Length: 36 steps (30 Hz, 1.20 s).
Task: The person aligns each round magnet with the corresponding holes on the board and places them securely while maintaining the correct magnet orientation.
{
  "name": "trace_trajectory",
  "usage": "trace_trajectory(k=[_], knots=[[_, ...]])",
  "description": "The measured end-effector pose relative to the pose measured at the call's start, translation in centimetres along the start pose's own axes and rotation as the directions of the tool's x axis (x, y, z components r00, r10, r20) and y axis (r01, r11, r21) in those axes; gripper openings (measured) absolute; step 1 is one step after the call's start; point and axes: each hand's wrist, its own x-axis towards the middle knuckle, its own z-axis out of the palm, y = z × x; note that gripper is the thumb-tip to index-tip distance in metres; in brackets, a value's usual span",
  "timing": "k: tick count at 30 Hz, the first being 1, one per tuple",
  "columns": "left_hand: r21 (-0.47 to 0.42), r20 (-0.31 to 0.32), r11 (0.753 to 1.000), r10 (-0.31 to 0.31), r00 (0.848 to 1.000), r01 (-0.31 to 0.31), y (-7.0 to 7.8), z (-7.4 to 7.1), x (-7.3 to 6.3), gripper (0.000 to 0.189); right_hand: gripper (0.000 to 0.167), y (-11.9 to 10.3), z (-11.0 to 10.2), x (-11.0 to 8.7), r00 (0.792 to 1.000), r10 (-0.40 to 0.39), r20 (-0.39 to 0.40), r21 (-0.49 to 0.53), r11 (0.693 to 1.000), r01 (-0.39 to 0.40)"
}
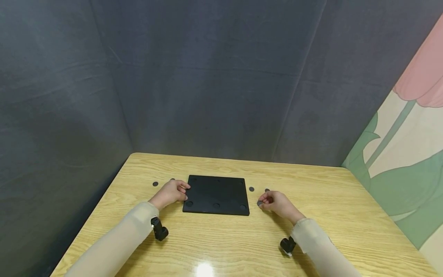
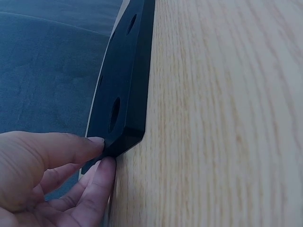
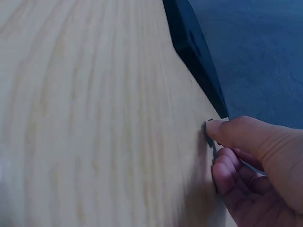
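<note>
A flat black rectangular board (image 1: pixel 218 192) with round recesses near its edges lies on the wooden table. My left hand (image 1: pixel 170 193) holds the board by its left edge. In the left wrist view, the thumb rests at the top edge of the board (image 2: pixel 116 80) and a finger touches its side. To the board's right, my right hand (image 1: pixel 279 204) pinches a small dark disc (image 1: pixel 259 202) between thumb and fingers, close to the tabletop. The right wrist view shows this disc (image 3: pixel 209 134) nearly edge-on, partly hidden by the thumb.
Two more dark discs lie right of the board: one disc (image 1: pixel 251 189) near its edge, another disc (image 1: pixel 267 190) just behind my right hand. On the left are a disc (image 1: pixel 155 184) and a partly hidden disc (image 1: pixel 172 179). A dark curtain (image 1: pixel 214 84) hangs behind the table (image 1: pixel 221 242).
</note>
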Motion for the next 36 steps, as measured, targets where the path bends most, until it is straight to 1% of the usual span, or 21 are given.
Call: trace_trajectory(k=[4,8,11,16,19,27,31,36], knots=[[-0.005,0.004,1.0,0.0,1.0,0.0,0.1,-0.1,0.0,0.038,0.013,-0.4,-0.1,0.1,1.0,-0.03,0.0,-0.001,1.0,0.03],[0.017,-0.003,1.0,0.001,1.0,-0.001,0.2,0.0,0.0,0.037,0.012,-1.0,-0.2,0.4,0.997,-0.071,-0.011,-0.008,0.997,0.071],[0.033,-0.013,0.999,-0.004,1.0,0.004,0.2,0.1,0.1,0.037,0.012,-1.6,-0.3,0.5,0.996,-0.09,-0.025,-0.007,0.996,0.09],[0.027,-0.014,1.0,-0.01,1.0,0.01,0.3,0.1,0.1,0.037,0.011,-3.1,-0.4,0.5,0.992,-0.122,-0.041,-0.039,0.992,0.12],[0.026,-0.011,1.0,-0.013,1.0,0.013,0.2,0.1,0.0,0.037,0.011,-3.7,-0.1,0.5,0.988,-0.147,-0.045,-0.052,0.988,0.145],[0.028,-0.008,1.0,-0.015,1.0,0.015,0.5,0.0,-0.2,0.038,0.012,-4.7,1.0,0.4,0.979,-0.202,-0.02,-0.027,0.979,0.202],[0.024,-0.001,1.0,-0.009,1.0,0.009,0.5,0.0,-0.3,0.038,0.013,-5.0,1.5,0.2,0.979,-0.205,-0.01,0.001,0.979,0.205],[0.026,-0.001,1.0,-0.003,1.0,0.003,0.5,0.0,-0.3,0.038,0.013,-5.0,1.9,0.3,0.984,-0.176,0.012,0.017,0.984,0.176]])
